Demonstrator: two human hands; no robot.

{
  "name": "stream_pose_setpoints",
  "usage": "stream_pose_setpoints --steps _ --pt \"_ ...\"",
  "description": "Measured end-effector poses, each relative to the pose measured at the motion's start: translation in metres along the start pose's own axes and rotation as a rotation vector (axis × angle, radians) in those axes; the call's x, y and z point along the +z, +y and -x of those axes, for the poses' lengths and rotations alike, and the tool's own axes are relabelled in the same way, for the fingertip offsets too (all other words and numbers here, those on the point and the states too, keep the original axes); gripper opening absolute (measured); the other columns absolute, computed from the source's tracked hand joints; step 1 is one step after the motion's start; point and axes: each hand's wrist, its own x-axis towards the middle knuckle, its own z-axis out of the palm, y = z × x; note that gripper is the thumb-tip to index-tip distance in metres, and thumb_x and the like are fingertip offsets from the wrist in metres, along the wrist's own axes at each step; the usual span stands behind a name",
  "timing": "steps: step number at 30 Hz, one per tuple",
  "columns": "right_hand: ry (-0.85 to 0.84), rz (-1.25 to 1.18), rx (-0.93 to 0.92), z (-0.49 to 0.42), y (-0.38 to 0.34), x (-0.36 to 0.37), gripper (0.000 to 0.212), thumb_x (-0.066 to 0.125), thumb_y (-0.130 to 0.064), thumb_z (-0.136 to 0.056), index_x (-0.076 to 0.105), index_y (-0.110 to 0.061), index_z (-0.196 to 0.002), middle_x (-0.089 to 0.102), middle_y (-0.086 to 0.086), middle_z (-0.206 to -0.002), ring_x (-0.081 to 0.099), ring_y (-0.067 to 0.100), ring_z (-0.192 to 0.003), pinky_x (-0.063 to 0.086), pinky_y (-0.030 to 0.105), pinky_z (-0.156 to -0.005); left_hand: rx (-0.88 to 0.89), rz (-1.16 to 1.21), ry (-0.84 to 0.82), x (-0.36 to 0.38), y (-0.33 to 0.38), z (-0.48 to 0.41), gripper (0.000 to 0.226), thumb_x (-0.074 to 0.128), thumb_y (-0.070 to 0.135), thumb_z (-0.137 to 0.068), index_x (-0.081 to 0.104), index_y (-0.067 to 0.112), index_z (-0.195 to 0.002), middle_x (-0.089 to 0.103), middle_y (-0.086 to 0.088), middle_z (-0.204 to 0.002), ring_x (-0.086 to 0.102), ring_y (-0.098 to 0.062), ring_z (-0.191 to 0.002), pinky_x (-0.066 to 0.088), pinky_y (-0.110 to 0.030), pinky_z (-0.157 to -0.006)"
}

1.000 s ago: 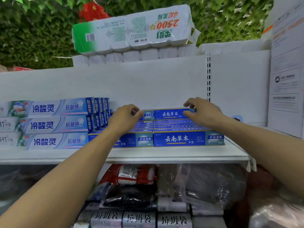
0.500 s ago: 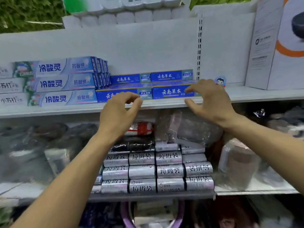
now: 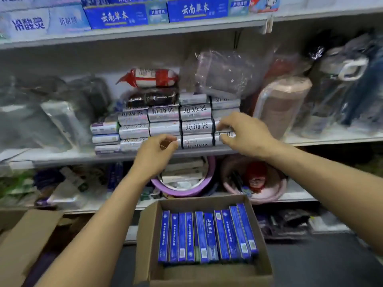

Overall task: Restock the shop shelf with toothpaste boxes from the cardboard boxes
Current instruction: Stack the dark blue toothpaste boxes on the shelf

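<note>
Head view: my left hand, right hand empty, fingers loosely curled, above cardboard box. Risk: toothpaste boxes packed tight; oversized grab may spill them.

**Box in front, shelves behind**

An open brown cardboard box sits low before the white metal shelves, with long blue toothpaste boxes upright in a row inside. Flat-lying blue toothpaste cartons line the top shelf. A second cardboard box lies at the left.
</note>
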Motion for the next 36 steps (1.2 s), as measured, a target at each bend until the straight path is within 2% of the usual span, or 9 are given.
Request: stream_pose_setpoints --steps 5,9,12,17,22,24,27,31,36 --pt "-0.249 -0.135 0.138 0.050 0.009 0.093 0.024 0.061 -0.031 -0.084 0.064 -0.029 -0.108 0.063 -0.003 -0.108 0.060 0.021 -0.102 0.049 0.034 -0.083 -0.265 0.075 -0.182 0.061 -0.074 0.044 0.020 0.064 0.026 -0.090 0.068 0.016 -0.108 0.068 0.000 -0.092 0.063 -0.016 -0.085 0.047 -0.027 -0.081" --pt "-0.481 -0.242 0.276 0.085 0.024 0.175 0.014 0.060 -0.030 -0.081 0.062 -0.033 -0.095 0.067 -0.007 -0.105 0.058 0.019 -0.116 0.048 0.036 -0.091 -0.501 0.084 -0.289 0.110 -0.149 0.065 0.038 0.064 0.053 -0.080 0.065 0.031 -0.111 0.070 0.007 -0.100 0.066 -0.016 -0.095 0.051 -0.037 -0.093" --pt "-0.609 -0.330 0.398 0.106 0.032 0.236 0.013 0.062 -0.027 -0.084 0.063 -0.031 -0.097 0.066 -0.006 -0.098 0.061 0.016 -0.100 0.050 0.035 -0.088 -0.669 0.000 -0.310 0.144 -0.202 0.079 0.046 0.062 0.036 -0.091 0.057 0.011 -0.130 0.063 -0.006 -0.127 0.060 -0.025 -0.113 0.046 -0.039 -0.100" --pt "-0.785 -0.431 0.591 0.133 0.029 0.331 0.020 0.065 -0.023 -0.086 0.059 -0.019 -0.105 0.058 -0.002 -0.085 0.058 0.021 -0.081 0.051 0.037 -0.082 -0.839 -0.140 -0.436 0.193 -0.264 0.099 0.049 0.058 0.037 -0.092 0.049 0.008 -0.131 0.055 -0.012 -0.131 0.058 -0.031 -0.112 0.048 -0.039 -0.096" --pt "-0.834 -0.436 0.685 0.149 0.021 0.400 0.055 0.062 -0.032 -0.090 0.037 -0.015 -0.136 0.047 -0.004 -0.077 0.056 0.024 -0.081 0.047 0.036 -0.075 -0.615 -0.590 -0.479 0.242 -0.289 0.102 0.070 0.057 0.041 -0.092 0.029 0.001 -0.142 0.032 -0.020 -0.142 0.042 -0.034 -0.126 0.041 -0.039 -0.101" --pt "-0.838 -0.391 0.707 0.151 0.016 0.417 0.065 0.060 -0.039 -0.091 0.027 -0.013 -0.140 0.056 0.003 -0.096 0.057 0.026 -0.091 0.046 0.033 -0.076 -0.604 -0.712 -0.466 0.256 -0.295 0.099 0.078 0.058 0.044 -0.090 0.021 0.005 -0.146 0.027 -0.021 -0.148 0.041 -0.034 -0.126 0.042 -0.038 -0.098" --pt "-0.834 -0.357 0.752 0.150 0.011 0.438 0.076 0.059 -0.046 -0.090 0.018 -0.012 -0.145 0.053 0.012 -0.129 0.057 0.030 -0.110 0.048 0.039 -0.087 -0.540 -0.862 -0.478 0.272 -0.310 0.094 0.086 0.056 0.040 -0.092 0.002 0.016 -0.153 0.016 -0.025 -0.151 0.037 -0.036 -0.127 0.038 -0.037 -0.100" --pt "-0.849 -0.395 0.800 0.156 0.007 0.460 0.076 0.058 -0.040 -0.092 0.014 -0.010 -0.147 0.057 0.010 -0.125 0.060 0.029 -0.106 0.051 0.043 -0.087 -0.519 -0.803 -0.435 0.276 -0.324 0.088 0.087 0.056 0.018 -0.091 -0.004 0.023 -0.154 0.017 -0.025 -0.148 0.044 -0.033 -0.119 0.044 -0.034 -0.093" --pt "-0.849 -0.454 0.860 0.156 0.004 0.466 0.077 0.058 -0.034 -0.092 0.011 -0.007 -0.147 0.051 0.014 -0.130 0.060 0.032 -0.105 0.053 0.044 -0.085 -0.624 -0.691 -0.383 0.272 -0.326 0.075 0.094 0.068 0.016 -0.084 0.004 0.004 -0.152 0.018 -0.021 -0.146 0.061 -0.026 -0.103 0.050 -0.031 -0.076"
